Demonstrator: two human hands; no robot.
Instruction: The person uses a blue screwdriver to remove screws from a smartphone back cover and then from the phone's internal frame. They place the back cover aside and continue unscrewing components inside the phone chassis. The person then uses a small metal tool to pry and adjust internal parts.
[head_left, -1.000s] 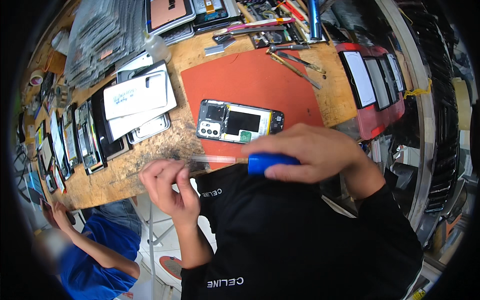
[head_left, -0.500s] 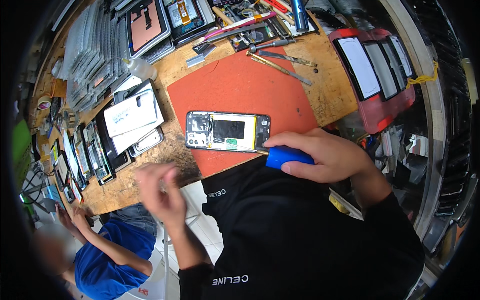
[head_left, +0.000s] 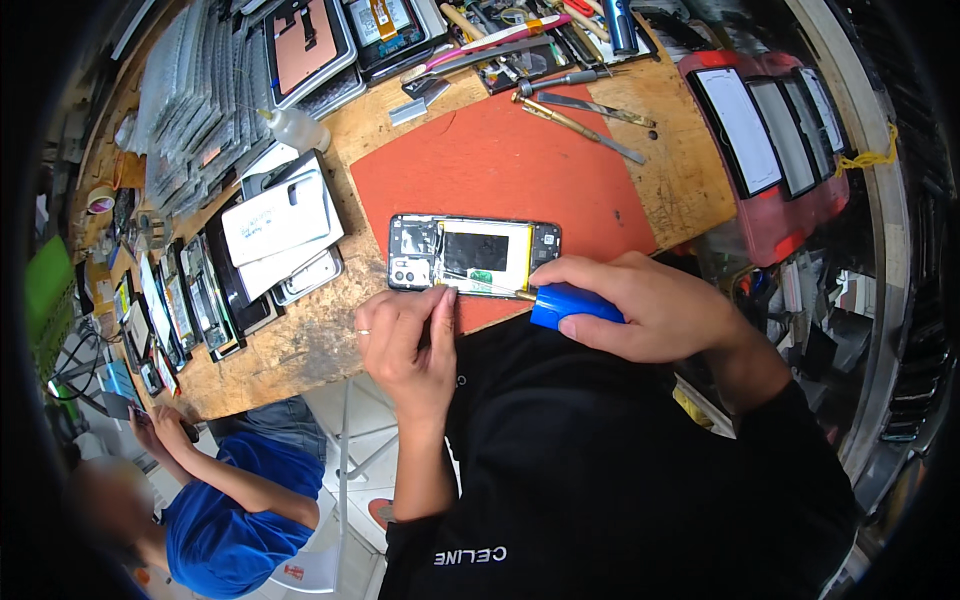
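Note:
A smartphone [head_left: 410, 238] with its back off lies crosswise on an orange-red mat [head_left: 480, 165]. Its battery [head_left: 516, 250], camera block and a small green patch show. My right hand [head_left: 650, 305] is wrapped around a thick blue-bodied tool [head_left: 578, 306]. From the tool a thin metal tip [head_left: 495, 290] reaches left over the phone's near edge, beside the green patch. My left hand [head_left: 405, 345], a ring on one finger, is closed with thumb and forefinger at the phone's near edge, just below the camera block. Whether anything small sits in that pinch is hidden.
Phone covers [head_left: 275, 225] and opened phones stand left of the mat, near a squeeze bottle [head_left: 300, 130]. Bubble-wrapped packs [head_left: 190, 110] pile up behind. Hand tools [head_left: 575, 130] lie at the mat's far edge. A co-worker in a blue shirt [head_left: 245, 510] sits at lower left.
My left hand has come in from the left to the phone's near edge. The right hand keeps the blue tool at the phone. The whole view has shifted slightly.

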